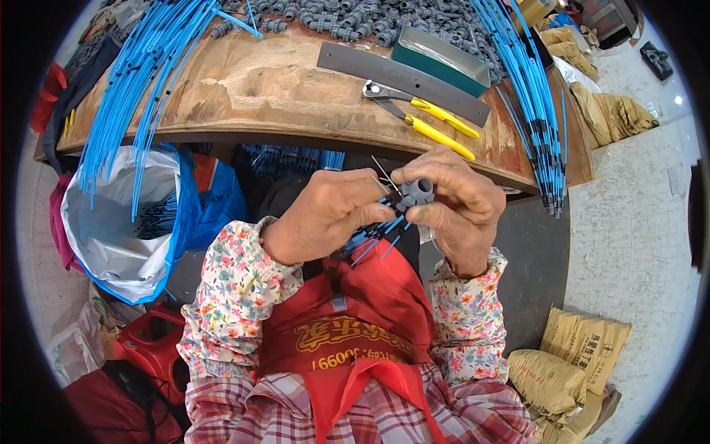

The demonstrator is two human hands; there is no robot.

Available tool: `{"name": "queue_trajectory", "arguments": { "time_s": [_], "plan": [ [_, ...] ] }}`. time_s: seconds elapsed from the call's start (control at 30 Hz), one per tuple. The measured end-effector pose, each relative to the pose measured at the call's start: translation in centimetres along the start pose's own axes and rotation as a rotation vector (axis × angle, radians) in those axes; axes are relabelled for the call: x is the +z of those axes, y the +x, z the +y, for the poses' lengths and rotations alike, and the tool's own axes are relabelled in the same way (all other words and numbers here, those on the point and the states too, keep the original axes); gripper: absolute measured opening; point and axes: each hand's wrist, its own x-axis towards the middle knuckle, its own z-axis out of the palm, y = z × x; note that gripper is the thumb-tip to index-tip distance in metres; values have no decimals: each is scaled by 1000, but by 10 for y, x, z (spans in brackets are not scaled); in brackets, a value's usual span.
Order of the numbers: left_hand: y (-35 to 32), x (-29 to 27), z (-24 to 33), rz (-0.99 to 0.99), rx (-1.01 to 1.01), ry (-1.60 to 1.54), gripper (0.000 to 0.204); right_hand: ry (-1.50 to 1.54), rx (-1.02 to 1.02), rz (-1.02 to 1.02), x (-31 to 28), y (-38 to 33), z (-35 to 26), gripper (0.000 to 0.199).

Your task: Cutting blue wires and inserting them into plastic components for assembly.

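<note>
In front of my red apron, both hands meet near the table's front edge. My right hand (460, 206) is closed around a grey ribbed plastic pipe fitting (418, 192), its round open end facing up. My left hand (329, 212) pinches at the fitting's left side; its fingertips partly hide what they hold. A thin metal wire or pin (384, 173) sticks up between the hands, beside the left fingertips. Just below the fingers, thin blue rods with black pieces (376, 235) fan out; whether they join the fitting I cannot tell.
On the wooden table (251, 81) lie yellow-handled pliers (436, 122), a flat grey metal bar (403, 83), a green tray (441, 63) and heaped grey fittings (347, 22). Blue rods (151, 70) overhang at left, more (538, 111) at right. A blue-white sack (122, 237) stands left; brown sacks (584, 351) lie lower right.
</note>
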Motion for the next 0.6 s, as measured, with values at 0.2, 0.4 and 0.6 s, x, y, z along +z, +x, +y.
{"name": "queue_trajectory", "arguments": {
  "time_s": [0.2,0.4,0.6],
  "plan": [
    [-1,5,1,-57,-127,-485,19,-72,-180,-72,-4,0,-10,35],
    [4,6,2,-121,-188,-483,21,-43,-152,-77,-11,-2,-9,35],
    [2,16,13,-82,-372,-553,20,153,-24,-24,-17,-11,-1,36]
  ]
}}
